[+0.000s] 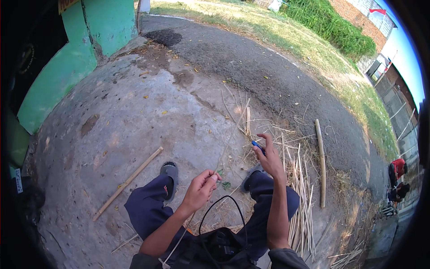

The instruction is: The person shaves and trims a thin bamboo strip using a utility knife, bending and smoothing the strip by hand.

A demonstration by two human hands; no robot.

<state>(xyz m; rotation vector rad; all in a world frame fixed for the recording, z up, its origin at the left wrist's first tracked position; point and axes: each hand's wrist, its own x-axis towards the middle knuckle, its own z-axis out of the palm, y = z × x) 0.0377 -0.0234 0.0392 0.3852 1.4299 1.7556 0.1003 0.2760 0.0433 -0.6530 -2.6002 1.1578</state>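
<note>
My left hand (201, 190) is closed, thumb against fingers, on a thin pale strip (228, 145) that looks like split bamboo. The strip reaches forward over the concrete from the fingers, and its other end trails back beside my left forearm. My right hand (270, 158) is further forward and to the right, curled around a small blue-handled tool (257, 146); its blade or tip cannot be made out. Below and beside that hand lies a loose bundle of long pale split strips (302, 210). Thin shavings (248, 121) are scattered just ahead of it.
A bamboo pole (130, 181) lies left of my feet, a thicker one (320, 163) to the right. A black cord loop (224, 197) rises at my lap. A green wall (76, 67) stands far left; grass (251, 27) borders the asphalt. People (396, 179) are at far right.
</note>
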